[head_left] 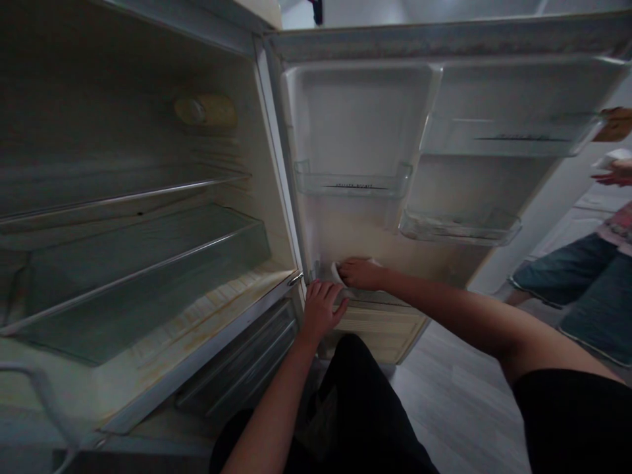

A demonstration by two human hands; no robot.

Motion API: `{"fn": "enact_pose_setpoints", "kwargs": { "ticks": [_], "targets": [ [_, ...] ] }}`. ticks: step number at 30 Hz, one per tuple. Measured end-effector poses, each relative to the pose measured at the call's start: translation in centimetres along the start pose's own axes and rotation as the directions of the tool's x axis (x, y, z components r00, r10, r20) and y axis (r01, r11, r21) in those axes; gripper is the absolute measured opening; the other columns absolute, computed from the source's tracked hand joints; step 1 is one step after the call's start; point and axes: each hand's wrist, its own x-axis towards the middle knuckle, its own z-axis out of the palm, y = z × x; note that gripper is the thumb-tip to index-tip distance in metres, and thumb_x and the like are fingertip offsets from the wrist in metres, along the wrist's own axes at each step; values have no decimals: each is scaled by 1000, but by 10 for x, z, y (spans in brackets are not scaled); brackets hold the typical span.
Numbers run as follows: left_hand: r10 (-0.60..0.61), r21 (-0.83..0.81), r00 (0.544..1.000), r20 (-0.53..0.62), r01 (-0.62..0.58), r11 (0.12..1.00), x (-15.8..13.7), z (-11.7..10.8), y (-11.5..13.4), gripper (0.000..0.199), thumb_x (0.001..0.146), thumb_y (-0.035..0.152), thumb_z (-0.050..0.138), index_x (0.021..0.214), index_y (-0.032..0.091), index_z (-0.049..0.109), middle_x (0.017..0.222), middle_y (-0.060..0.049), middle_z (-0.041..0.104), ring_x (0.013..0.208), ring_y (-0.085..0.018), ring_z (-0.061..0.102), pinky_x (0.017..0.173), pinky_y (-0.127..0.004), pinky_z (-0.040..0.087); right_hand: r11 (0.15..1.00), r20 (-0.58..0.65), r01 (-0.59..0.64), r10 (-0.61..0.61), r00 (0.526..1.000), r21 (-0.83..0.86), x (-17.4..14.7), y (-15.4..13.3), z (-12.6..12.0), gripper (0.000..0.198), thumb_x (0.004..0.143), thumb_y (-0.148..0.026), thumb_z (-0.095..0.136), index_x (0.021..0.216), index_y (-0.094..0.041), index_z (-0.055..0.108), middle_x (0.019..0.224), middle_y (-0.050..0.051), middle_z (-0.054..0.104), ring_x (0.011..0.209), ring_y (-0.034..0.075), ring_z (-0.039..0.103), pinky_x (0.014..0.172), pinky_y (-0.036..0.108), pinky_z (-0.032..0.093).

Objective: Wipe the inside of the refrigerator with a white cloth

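Note:
My right hand (363, 273) reaches into the lowest shelf of the open fridge door (360, 118), with its fingers closed over a white cloth (377, 263). Part of that cloth is hidden beneath the hand. Close by on the left, my left hand (323, 304) rests at the hinge-side end of the clear bottom door shelf (390, 299). Its fingers lie over the rim and the thumb stands apart.
To the left stands the fridge interior with a glass shelf (123, 191), a clear drawer (148, 296) and a lamp cover (207, 110). Clear racks (353, 181) line the door. Below is a lower compartment (241, 362). Another person's legs (582, 283) stand at right on the grey floor (454, 395).

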Motion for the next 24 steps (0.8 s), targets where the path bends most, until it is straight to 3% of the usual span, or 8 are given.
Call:
{"fn": "enact_pose_setpoints", "kwargs": {
  "ticks": [4,7,13,16,18,21,24],
  "targets": [
    [5,-9,1000,-13,-6,1000,-1,-2,-1,28,94,37,62,115,20,67,99,-7,69,100,-27,62,110,-47,43,997,-77,35,-30,997,64,43,-1,-6,23,99,-26,61,107,-10,76,117,16,70,119,26,61,107,41,45],
    [3,-22,1000,-10,-3,1000,-2,-5,-2,29,94,36,63,116,19,67,100,-8,68,101,-27,62,111,-48,42,985,-8,-2,4,1000,175,52,-4,-8,23,98,-24,62,104,-7,76,110,18,72,109,28,65,97,41,49],
    [25,-50,999,-32,-27,998,-7,-8,-7,33,92,35,65,121,19,65,109,-10,70,109,-27,63,115,-49,40,837,94,-154,122,988,526,46,-9,-4,20,94,-16,63,107,-8,76,110,16,73,93,20,67,80,27,48],
    [-31,-40,996,-81,28,999,-14,-7,-8,50,91,39,68,134,17,57,136,-17,63,135,-32,54,119,-52,37,792,126,-183,135,983,582,47,-7,-3,21,90,-9,62,105,-7,76,103,14,75,86,18,66,78,26,47],
    [-106,-30,989,-108,103,994,-19,-6,-9,64,90,45,69,143,15,50,148,-21,56,147,-36,43,120,-55,35,772,107,-125,74,991,623,48,-5,-4,26,88,-4,60,108,-7,76,107,13,75,88,17,66,81,26,48],
    [-132,-23,987,-86,131,991,-26,-6,-12,71,91,49,68,147,14,45,148,-22,55,150,-36,40,120,-55,36,751,113,-55,-26,993,658,41,-5,-7,27,87,-3,59,108,-6,76,114,15,75,96,18,67,86,26,48],
    [-136,-25,990,-42,136,990,-28,-8,-14,67,91,48,68,145,14,47,145,-21,58,149,-35,42,119,-53,39,760,215,-168,38,976,628,18,-6,-9,29,86,-4,57,106,-6,77,114,17,75,96,19,68,84,25,49]
  ]
}}
